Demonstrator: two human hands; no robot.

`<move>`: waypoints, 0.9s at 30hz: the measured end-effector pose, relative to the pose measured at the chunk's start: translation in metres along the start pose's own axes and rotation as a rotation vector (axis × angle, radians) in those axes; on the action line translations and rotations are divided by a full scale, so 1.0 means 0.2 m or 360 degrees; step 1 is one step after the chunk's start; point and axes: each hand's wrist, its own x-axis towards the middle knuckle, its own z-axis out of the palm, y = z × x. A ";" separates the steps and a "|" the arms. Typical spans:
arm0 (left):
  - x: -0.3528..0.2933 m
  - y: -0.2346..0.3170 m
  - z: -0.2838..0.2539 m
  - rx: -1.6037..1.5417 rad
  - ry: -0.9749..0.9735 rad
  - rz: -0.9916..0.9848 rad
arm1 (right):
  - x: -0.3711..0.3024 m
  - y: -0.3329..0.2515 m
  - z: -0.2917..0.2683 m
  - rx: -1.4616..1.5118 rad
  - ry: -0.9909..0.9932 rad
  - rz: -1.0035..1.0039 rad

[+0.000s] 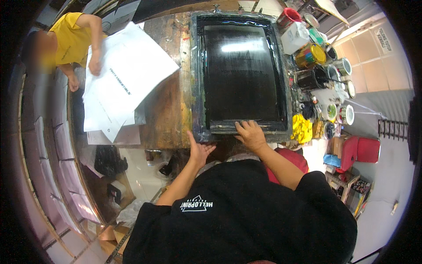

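A screen-printing frame [197,79] with a dark, ink-coated mesh [241,88] lies on the wooden table in front of me. Along its near end rests a long bar-shaped squeegee [224,128]. My right hand [251,137] grips the squeegee near its middle, fingers curled over the top. By the near left corner of the frame is my left hand [200,153], open with thumb and fingers apart, holding nothing. Whether it touches the frame's underside I cannot tell. Left of the frame, large white printed sheets [132,66] are stacked at the table's edge.
A person in a yellow shirt [72,37] stands at the far left, a hand on the sheets. Paint cans and tubs [310,55] crowd the right side, with a yellow cloth [301,128] near the frame's corner. Shelving racks [57,149] hold paper at left; a red chair [365,149] stands right.
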 end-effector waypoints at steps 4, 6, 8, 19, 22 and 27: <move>-0.01 -0.01 0.00 0.0114 0.0012 -0.0004 | 0.39 0.21 0.05 -0.0061 0.0113 -0.0043; -0.02 -0.01 0.02 0.0101 0.0093 -0.0004 | 0.70 0.38 0.05 -0.0075 0.0159 -0.0035; -0.03 -0.01 0.04 0.0086 0.0138 -0.0013 | 1.03 0.57 0.05 -0.0098 0.0229 0.0001; -0.16 -0.04 0.05 -0.0054 0.0361 0.0079 | 2.01 1.30 -0.13 -0.0128 0.0206 -0.0141; -0.19 -0.05 0.04 0.0065 0.0308 0.0204 | 1.85 1.18 -0.04 -0.0254 0.0350 -0.0127; -0.32 0.04 0.10 0.0169 -0.0002 0.0323 | 1.23 0.73 -0.19 -0.0161 0.0056 -0.0022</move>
